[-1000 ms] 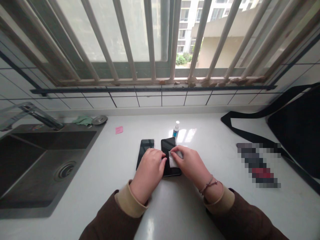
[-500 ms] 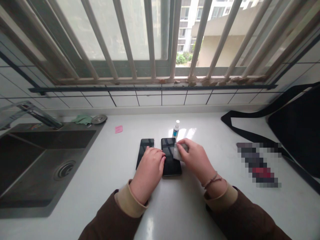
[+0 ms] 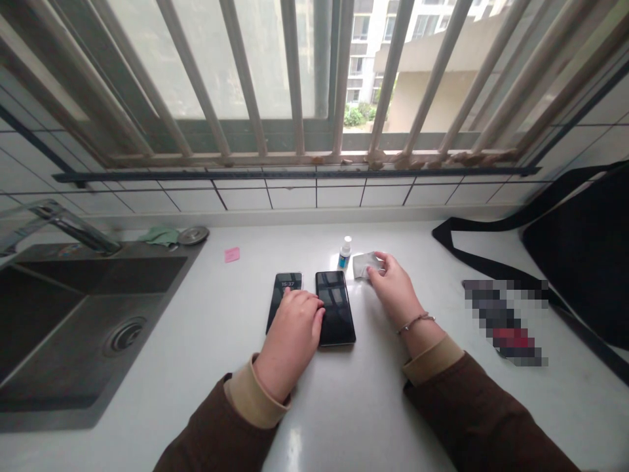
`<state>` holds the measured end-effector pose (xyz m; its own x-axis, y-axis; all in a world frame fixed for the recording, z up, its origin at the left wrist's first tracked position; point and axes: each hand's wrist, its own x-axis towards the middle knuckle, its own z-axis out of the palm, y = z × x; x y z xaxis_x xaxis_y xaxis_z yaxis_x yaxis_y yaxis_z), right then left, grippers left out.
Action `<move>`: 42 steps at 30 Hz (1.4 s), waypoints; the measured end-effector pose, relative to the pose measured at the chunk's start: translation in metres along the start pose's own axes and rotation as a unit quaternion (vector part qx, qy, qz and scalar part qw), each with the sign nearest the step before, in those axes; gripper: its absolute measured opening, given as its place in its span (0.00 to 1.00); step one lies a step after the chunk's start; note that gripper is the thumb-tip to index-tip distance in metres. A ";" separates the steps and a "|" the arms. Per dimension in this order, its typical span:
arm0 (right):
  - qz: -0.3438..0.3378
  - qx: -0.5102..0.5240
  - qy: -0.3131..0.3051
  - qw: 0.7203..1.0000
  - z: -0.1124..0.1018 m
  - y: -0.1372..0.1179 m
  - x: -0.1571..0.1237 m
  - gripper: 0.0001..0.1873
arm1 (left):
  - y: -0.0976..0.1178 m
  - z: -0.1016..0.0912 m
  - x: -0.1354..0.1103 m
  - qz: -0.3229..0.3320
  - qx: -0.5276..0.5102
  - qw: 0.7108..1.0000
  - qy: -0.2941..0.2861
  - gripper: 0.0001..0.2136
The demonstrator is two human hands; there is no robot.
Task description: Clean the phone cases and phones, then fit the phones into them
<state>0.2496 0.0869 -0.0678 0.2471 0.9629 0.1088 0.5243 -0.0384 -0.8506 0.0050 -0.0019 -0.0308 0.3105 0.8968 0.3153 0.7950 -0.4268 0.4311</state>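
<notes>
The left hand [image 3: 289, 334] lies flat on the left phone [image 3: 284, 283], fingers close together, and this keeps the phone steady. The right hand [image 3: 396, 292] pinches a wipe [image 3: 364, 265] narrowly, just beside the right phone [image 3: 335, 308], near a small bottle [image 3: 344, 254].

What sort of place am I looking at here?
Probably a home kitchen in an apartment block: a dark stainless-steel sink with a chrome faucet set into a white countertop, beneath a window with beige metal bars.
</notes>
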 end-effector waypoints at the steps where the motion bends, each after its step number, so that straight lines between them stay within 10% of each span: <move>1: -0.005 -0.016 0.003 1.000 -0.003 -0.003 -0.002 0.32 | 0.000 0.000 0.000 0.000 0.002 1.000 0.000 0.07; 6: -0.117 -0.159 0.047 0.979 -0.021 -0.027 -0.020 0.29 | -0.001 0.001 0.000 -0.004 0.021 1.000 -0.003 0.08; 11: -0.060 -0.169 -0.083 0.980 -0.019 -0.049 -0.039 0.19 | 0.000 0.003 0.000 -0.020 0.040 0.999 -0.010 0.11; 26: 0.147 0.147 -0.285 0.936 0.012 -0.047 -0.054 0.08 | 0.005 0.002 0.001 -0.074 -0.003 0.997 -0.008 0.11; 37: 0.145 0.245 -0.272 0.919 0.011 -0.045 -0.057 0.14 | 0.010 -0.005 0.001 -0.086 -0.104 0.989 0.066 0.09; 42: 0.120 0.312 -0.259 0.906 0.006 -0.054 -0.059 0.22 | 0.008 -0.017 0.006 -0.188 -0.262 0.937 0.132 0.12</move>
<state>0.2016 0.0334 -0.0320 -0.2071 0.9496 -0.2354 -0.0976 -0.2595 -0.9608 0.0047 -0.0021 -0.0112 -0.1349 0.9649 0.2252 0.4363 -0.1462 0.8879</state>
